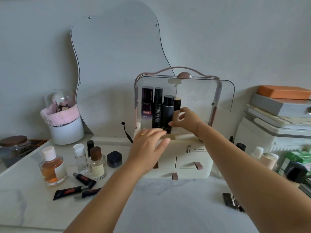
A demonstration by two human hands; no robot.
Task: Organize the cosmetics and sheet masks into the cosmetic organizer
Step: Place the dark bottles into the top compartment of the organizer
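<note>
Bare marble-look tabletop lies nearest, with both forearms reaching over it toward the cream cosmetic organizer, whose clear lid stands raised; the right hand is closed on a gold-capped bottle, thumb and fingers pinching its lower body as it stands just beside the matte black bottle in the upper compartment; the left hand hovers flat over the organizer's front rim, fingers spread and holding nothing; the step in hand looks like seating this bottle in the row that begins with the purple serum box and the tall black bottle; the next move likely calls for a straight release without nudging its neighbours, then a reach for the loose pieces at left, such as the amber bottle, the wood-capped bottle, the dark jar and the tubes; room remains to the right inside the compartment, though the lid's edge hangs close above; green packets at far right may be sheet masks, too blurred to tell.
</note>
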